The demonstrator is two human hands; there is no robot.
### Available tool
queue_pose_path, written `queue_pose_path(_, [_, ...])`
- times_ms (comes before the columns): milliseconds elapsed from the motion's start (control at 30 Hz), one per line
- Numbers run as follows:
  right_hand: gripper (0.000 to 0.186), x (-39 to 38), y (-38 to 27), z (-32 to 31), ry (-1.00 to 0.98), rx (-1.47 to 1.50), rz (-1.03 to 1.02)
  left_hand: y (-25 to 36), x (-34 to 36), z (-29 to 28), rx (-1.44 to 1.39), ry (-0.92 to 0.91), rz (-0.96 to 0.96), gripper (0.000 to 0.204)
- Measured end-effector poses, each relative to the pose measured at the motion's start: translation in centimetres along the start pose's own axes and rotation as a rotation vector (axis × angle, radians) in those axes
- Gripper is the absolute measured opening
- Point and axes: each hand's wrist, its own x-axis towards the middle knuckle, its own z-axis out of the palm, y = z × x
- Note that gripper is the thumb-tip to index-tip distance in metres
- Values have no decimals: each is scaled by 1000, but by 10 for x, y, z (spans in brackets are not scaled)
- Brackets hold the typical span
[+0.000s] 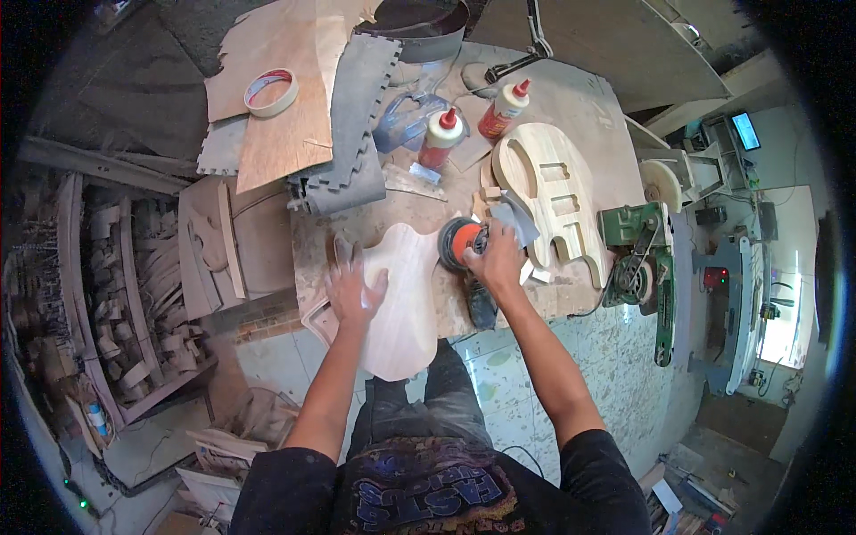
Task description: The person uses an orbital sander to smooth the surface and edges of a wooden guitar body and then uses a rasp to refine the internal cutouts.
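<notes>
The pale body [401, 308] lies at the near edge of the bench [584, 116], its rounded near end jutting over the floor. The left hand [354, 287] is laid on its left side, fingers apart, clasping nothing that I can see. The right hand [499, 256] is clamped around the sander [461, 242], just beside the body's right edge; whether the two touch, I can't tell from here. To the right rests a second body [576, 183], with cavities cut into it. Farther back, two red-capped bottles, the left bottle [442, 141] and the right bottle [503, 111], stand upright. At far left, a tape roll [291, 95] sits on plywood [290, 160] beside a grey mat [361, 107]. Right of the bench is a green machine [662, 267].
</notes>
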Motion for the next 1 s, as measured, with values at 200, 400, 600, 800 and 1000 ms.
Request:
queue_pose_path(200, [70, -3, -6, -1, -44, 11, 4, -1, 0, 2, 14, 10, -4, 84])
queue_pose_path(400, [66, 4, -14, -4, -92, 1, 54, 0, 0, -1, -22, -11, -18, 85])
queue_pose_path(600, [64, -6, 4, 5, 30, 24, -107, 2, 0, -1, -25, 20, 0, 84])
queue_pose_path(800, [62, -10, -4, 1, -56, -26, -73, 2, 1, -3, -6, 4, -8, 85])
queue_pose_path(1000, [62, -9, -11, 1, 8, -3, -100, 0, 2, -2, 12, -5, -14, 84])
